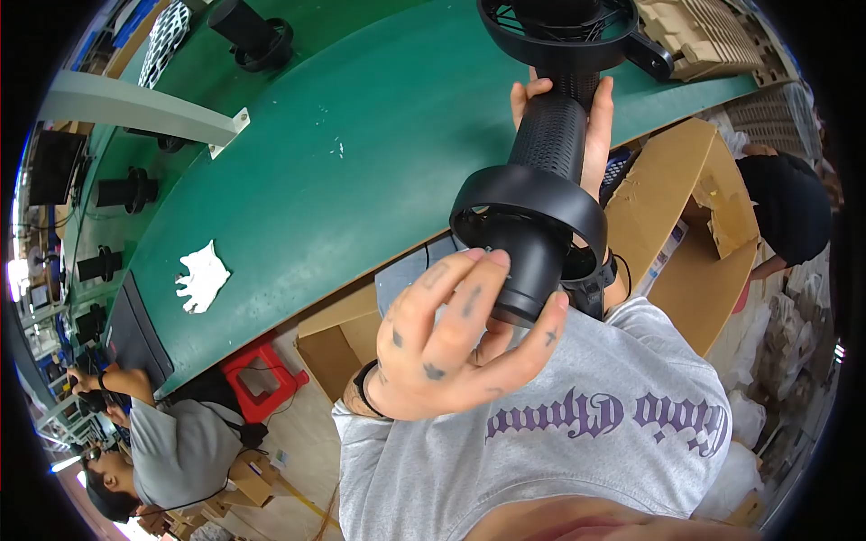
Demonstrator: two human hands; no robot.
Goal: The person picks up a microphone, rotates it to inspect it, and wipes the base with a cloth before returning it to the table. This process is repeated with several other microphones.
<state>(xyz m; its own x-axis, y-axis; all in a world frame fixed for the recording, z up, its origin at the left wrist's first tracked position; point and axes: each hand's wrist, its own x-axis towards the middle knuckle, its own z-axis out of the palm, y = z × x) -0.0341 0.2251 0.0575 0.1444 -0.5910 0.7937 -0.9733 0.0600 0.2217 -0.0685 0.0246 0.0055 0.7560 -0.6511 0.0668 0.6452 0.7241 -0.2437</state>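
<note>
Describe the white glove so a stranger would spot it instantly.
Find the large green table. On its left part, beside the dark mat, lies the white glove. Unlike that mat, it is small and pale, with a fingered outline.

The ringed device [546, 191] looked to me like matt plastic, its barrel [548, 140] rough with dimples. The desk [352, 171] gleamed smoothly; the box [648, 206] was dull cardboard.

1. I hold a black unit [536, 263] tilted before my chest, smooth end toward me, mesh shaft [550, 135] away.
2. Its plain ring [550, 194] surrounds the smooth body.
3. Beyond sits another black ring [559, 58], lugged; whether joined, I can't tell.
</note>
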